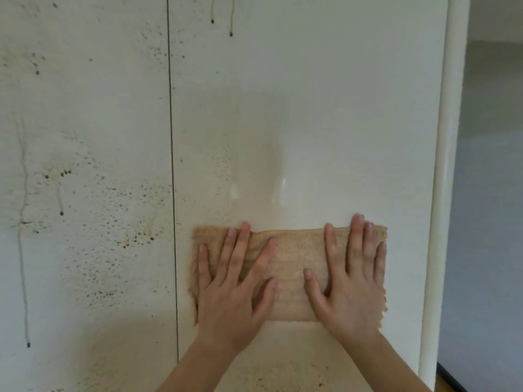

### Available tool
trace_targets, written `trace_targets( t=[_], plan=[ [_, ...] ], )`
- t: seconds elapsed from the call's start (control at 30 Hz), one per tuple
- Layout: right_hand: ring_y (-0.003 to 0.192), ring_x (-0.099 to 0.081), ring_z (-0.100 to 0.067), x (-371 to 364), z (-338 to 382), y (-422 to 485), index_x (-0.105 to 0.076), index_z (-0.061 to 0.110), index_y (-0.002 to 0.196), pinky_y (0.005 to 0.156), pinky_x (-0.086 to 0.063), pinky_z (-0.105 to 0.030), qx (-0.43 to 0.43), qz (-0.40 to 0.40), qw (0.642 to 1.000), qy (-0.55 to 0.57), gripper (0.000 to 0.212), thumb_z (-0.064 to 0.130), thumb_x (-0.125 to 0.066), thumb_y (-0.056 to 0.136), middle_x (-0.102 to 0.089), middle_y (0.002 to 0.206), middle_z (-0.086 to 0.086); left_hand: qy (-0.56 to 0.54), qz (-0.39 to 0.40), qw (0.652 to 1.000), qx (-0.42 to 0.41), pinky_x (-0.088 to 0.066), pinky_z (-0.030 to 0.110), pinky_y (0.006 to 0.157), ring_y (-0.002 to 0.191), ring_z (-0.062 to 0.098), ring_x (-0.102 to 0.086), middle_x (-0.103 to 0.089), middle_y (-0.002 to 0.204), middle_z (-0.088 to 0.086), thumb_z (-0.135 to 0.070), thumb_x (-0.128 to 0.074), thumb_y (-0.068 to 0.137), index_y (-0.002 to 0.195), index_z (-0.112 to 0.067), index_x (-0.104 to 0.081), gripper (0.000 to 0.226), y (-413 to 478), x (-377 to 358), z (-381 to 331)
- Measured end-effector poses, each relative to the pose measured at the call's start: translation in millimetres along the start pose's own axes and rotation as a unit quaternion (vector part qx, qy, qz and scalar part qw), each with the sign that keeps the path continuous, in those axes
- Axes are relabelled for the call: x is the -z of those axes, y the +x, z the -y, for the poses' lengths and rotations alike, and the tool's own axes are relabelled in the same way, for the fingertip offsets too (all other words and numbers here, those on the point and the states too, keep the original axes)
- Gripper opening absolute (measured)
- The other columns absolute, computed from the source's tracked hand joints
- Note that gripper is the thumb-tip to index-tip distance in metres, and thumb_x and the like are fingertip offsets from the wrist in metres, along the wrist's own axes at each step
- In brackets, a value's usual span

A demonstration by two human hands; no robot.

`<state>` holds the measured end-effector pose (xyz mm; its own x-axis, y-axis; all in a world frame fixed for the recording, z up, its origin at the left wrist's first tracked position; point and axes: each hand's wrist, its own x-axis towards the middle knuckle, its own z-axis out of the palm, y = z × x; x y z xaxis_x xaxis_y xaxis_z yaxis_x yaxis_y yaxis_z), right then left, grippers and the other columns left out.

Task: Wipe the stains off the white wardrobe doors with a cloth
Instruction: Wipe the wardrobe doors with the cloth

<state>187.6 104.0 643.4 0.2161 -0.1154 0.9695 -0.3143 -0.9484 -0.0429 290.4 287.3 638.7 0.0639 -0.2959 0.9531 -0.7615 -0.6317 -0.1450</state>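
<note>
A tan cloth (291,267) lies spread flat against the right white wardrobe door (325,123). My left hand (235,290) presses on its left half with straight, spread fingers. My right hand (351,281) presses flat on its right half the same way. The door above the cloth looks smooth and wet, with two brown drip marks (231,32) near the top. The left wardrobe door (85,137) is covered in brown speckles (124,210) and long drip trails. More specks show below the cloth.
A dark vertical gap (171,165) separates the two doors. A rounded white corner edge (444,165) ends the wardrobe on the right. Beyond it is a grey wall (492,193) and a strip of floor at the bottom right.
</note>
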Motion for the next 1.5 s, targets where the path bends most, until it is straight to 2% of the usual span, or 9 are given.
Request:
trace_targets(
  t=[0.2, 0.3, 0.43, 0.5, 0.67, 0.87, 0.97, 1.23, 1.5],
  plan=[
    [0.161, 0.002, -0.032, 19, 20, 123, -0.013, 0.023, 0.166, 0.129, -0.006, -0.055, 0.03, -0.019, 0.999, -0.021, 0.078, 0.057, -0.034, 0.099, 0.003, 0.173, -0.014, 0.049, -0.024, 0.998, 0.013, -0.007, 0.068, 0.122, 0.158, 0.029, -0.014, -0.017, 0.171, 0.008, -0.057, -0.046, 0.095, 0.159, -0.031, -0.032, 0.071, 112, 29, 33],
    [0.161, 0.008, -0.028, 30, 23, 192, -0.009, 0.026, 0.166, 0.129, -0.005, -0.053, 0.035, -0.032, 0.999, -0.021, 0.076, 0.058, -0.03, 0.1, 0.007, 0.174, -0.011, 0.062, -0.01, 0.998, 0.028, -0.003, 0.068, 0.122, 0.16, 0.025, 0.0, -0.002, 0.173, 0.001, -0.06, -0.04, 0.092, 0.162, -0.034, -0.021, 0.078, 183, 45, 43],
    [0.16, 0.012, -0.025, 48, 26, 284, -0.005, 0.028, 0.166, 0.13, -0.001, -0.052, 0.039, -0.05, 0.998, -0.018, 0.075, 0.061, -0.02, 0.1, 0.01, 0.173, -0.01, 0.068, 0.018, 0.996, 0.048, 0.01, 0.065, 0.122, 0.154, 0.018, 0.028, 0.027, 0.168, -0.007, -0.067, -0.02, 0.086, 0.162, -0.041, 0.004, 0.083, 279, 74, 53],
    [0.16, 0.014, -0.025, 58, 28, 324, -0.002, 0.03, 0.166, 0.13, 0.002, -0.05, 0.041, -0.053, 0.998, -0.018, 0.075, 0.062, -0.014, 0.1, 0.013, 0.173, -0.009, 0.075, 0.026, 0.995, 0.053, 0.014, 0.065, 0.12, 0.152, 0.018, 0.033, 0.032, 0.166, -0.008, -0.068, -0.014, 0.083, 0.16, -0.042, 0.011, 0.085, 320, 88, 57],
    [0.158, 0.02, -0.023, 80, 34, 407, 0.006, 0.032, 0.165, 0.129, 0.011, -0.046, 0.046, -0.052, 0.998, -0.01, 0.073, 0.063, -0.012, 0.101, 0.019, 0.172, -0.007, 0.086, 0.021, 0.995, 0.045, 0.013, 0.065, 0.12, 0.153, 0.019, 0.031, 0.03, 0.167, -0.007, -0.07, -0.01, 0.079, 0.159, -0.041, 0.015, 0.089, 408, 109, 75],
    [0.159, 0.016, -0.024, 102, 36, 494, 0.001, 0.032, 0.165, 0.129, 0.011, -0.047, 0.062, -0.055, 0.997, -0.008, 0.073, 0.064, -0.017, 0.102, 0.015, 0.173, -0.007, 0.079, -0.028, 0.996, 0.029, 0.013, 0.06, 0.123, 0.155, 0.016, 0.024, 0.022, 0.169, -0.01, -0.076, -0.002, 0.091, 0.16, -0.044, 0.009, 0.077, 480, 121, 96],
    [0.16, 0.014, -0.024, 105, 41, 522, -0.002, 0.031, 0.166, 0.129, 0.01, -0.048, 0.056, -0.063, 0.996, -0.008, 0.074, 0.064, -0.018, 0.102, 0.014, 0.173, -0.007, 0.085, -0.027, 0.995, 0.034, 0.014, 0.059, 0.123, 0.156, 0.015, 0.02, 0.016, 0.171, -0.01, -0.076, -0.008, 0.094, 0.16, -0.045, 0.004, 0.074, 511, 132, 104],
    [0.16, 0.014, -0.025, 103, 52, 535, 0.0, 0.03, 0.165, 0.129, 0.01, -0.048, 0.048, -0.075, 0.996, -0.017, 0.075, 0.066, -0.017, 0.102, 0.014, 0.173, -0.008, 0.083, -0.035, 0.996, 0.026, 0.018, 0.054, 0.123, 0.156, 0.015, 0.02, 0.015, 0.171, -0.009, -0.076, -0.016, 0.097, 0.16, -0.047, -0.001, 0.071, 520, 139, 116],
    [0.16, 0.013, -0.023, 75, 70, 421, -0.001, 0.03, 0.166, 0.129, 0.009, -0.047, 0.051, -0.062, 0.997, -0.007, 0.073, 0.065, -0.017, 0.103, 0.011, 0.173, -0.006, 0.099, -0.019, 0.995, -0.004, 0.017, 0.053, 0.124, 0.156, 0.017, 0.023, 0.019, 0.171, -0.006, -0.074, -0.01, 0.097, 0.16, -0.044, 0.007, 0.072, 405, 121, 129]
  ],
)
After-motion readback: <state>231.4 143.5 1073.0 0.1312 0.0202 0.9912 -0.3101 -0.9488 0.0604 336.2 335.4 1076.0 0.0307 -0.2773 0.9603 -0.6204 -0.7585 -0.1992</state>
